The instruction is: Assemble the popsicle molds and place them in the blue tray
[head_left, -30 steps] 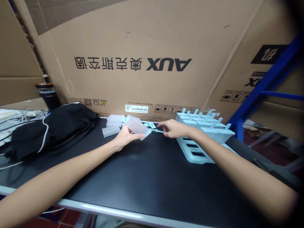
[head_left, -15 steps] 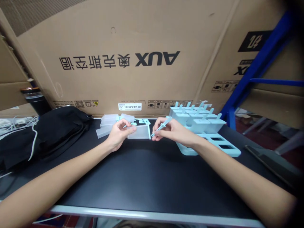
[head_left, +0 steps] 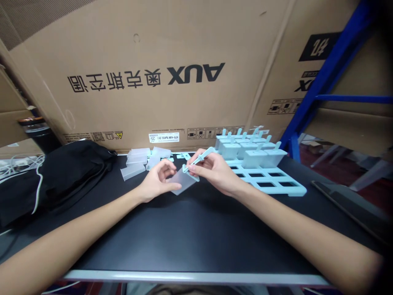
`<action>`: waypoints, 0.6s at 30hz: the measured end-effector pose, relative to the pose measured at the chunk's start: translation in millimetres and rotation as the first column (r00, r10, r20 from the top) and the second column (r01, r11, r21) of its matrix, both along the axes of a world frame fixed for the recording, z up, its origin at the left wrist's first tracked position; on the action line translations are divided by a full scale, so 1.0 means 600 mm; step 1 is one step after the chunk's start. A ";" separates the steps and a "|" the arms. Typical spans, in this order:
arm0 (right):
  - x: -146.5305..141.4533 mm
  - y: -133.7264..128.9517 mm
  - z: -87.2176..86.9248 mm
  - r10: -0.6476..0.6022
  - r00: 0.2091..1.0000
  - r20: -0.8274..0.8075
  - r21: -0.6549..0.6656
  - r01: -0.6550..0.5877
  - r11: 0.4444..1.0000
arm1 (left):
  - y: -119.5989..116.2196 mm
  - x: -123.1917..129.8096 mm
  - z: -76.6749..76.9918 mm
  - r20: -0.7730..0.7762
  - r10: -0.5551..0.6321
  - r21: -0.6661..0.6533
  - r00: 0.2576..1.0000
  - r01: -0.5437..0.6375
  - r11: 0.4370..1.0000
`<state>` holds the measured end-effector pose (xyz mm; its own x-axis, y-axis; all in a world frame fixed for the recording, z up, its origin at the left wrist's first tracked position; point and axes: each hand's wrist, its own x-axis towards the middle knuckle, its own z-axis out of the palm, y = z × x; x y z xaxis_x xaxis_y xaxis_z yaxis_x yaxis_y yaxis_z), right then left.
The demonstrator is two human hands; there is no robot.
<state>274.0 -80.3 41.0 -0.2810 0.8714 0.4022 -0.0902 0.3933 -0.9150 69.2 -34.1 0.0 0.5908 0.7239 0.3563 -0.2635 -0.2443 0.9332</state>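
My left hand [head_left: 159, 180] grips a translucent plastic mold [head_left: 183, 180], tilted, with a light blue rim at its upper right end. In my right hand [head_left: 211, 168] is a light blue stick [head_left: 201, 157], pinched between thumb and fingers, its lower end at the mold's rim. To the right stands a light blue rack [head_left: 294, 191] with rectangular openings, several of them bare. Molds [head_left: 256, 159] with sticks pointing up fill its rear part. Behind my left hand lie several loose translucent molds [head_left: 133, 171] and small light blue pieces [head_left: 183, 156].
A black cloth bag [head_left: 70, 172] with a white cable lies at the left, a dark bottle [head_left: 39, 133] behind it. Large cardboard boxes [head_left: 138, 106] stand at the back. A blue metal frame [head_left: 325, 73] and a dark flat object [head_left: 344, 209] are at the right.
The mold in my left hand has gone from level to tilted, its rim end raised. My right hand has brought the stick over to that rim. The camera view has shifted slightly.
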 end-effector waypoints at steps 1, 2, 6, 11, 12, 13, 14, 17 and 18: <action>-0.005 -0.003 -0.001 0.024 1.000 0.008 0.002 -0.024 1.000 | -0.003 0.001 -0.001 -0.053 -0.049 0.010 0.997 0.050 0.999; -0.009 -0.006 0.000 0.050 0.999 0.016 0.003 -0.050 0.999 | -0.007 0.003 -0.001 -0.099 -0.094 0.010 0.991 0.095 0.995; -0.011 -0.014 0.012 0.080 0.995 0.062 0.058 -0.083 0.995 | -0.025 0.012 -0.001 -0.179 -0.135 0.007 0.975 0.138 0.990; 0.005 -0.018 0.023 -0.039 0.962 0.272 0.172 -0.009 0.985 | -0.031 0.015 -0.003 -0.226 -0.110 0.024 0.968 0.118 0.993; 0.006 -0.019 0.023 -0.072 0.940 0.334 0.187 0.009 0.982 | -0.030 0.015 -0.004 -0.234 -0.101 0.040 0.967 0.114 0.993; 0.005 -0.020 0.023 -0.108 0.913 0.393 0.202 0.029 0.979 | -0.029 0.015 -0.005 -0.245 -0.086 0.061 0.966 0.104 0.993; 0.004 -0.021 0.023 -0.140 0.886 0.442 0.218 0.045 0.975 | -0.029 0.014 -0.005 -0.261 -0.065 0.087 0.963 0.090 0.992; 0.000 -0.024 0.023 -0.201 0.830 0.521 0.286 0.052 0.957 | -0.029 0.014 -0.004 -0.321 0.016 0.184 0.947 0.046 0.982; 0.000 -0.024 0.024 -0.211 0.817 0.537 0.315 0.038 0.948 | -0.029 0.014 -0.003 -0.339 0.040 0.215 0.940 0.036 0.976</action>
